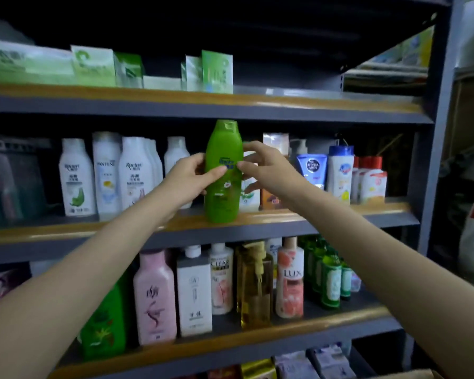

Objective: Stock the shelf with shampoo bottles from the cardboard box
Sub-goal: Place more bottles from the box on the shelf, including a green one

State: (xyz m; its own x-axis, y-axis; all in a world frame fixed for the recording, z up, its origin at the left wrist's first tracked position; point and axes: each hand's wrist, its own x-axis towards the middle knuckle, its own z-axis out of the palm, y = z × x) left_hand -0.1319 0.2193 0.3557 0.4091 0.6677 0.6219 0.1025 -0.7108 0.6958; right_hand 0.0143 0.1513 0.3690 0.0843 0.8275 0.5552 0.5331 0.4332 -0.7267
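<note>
Shampoo, in a green bottle (224,173), stands upright on the front edge of the middle shelf (340,214), in the gap between the white bottles (107,173) on one side and a blue tube (311,168) on the other. The head view shows both hands on it: the left hand (188,177) curls round its left side with the thumb across the label, while the right hand (266,168) pinches its right edge (fingers spread, only lightly closed). The step in hand looks like the placing of this bottle. Next it probably wants sliding back into line, label forward, then both grips letting go. The cardboard box is barely in view, if at all.
</note>
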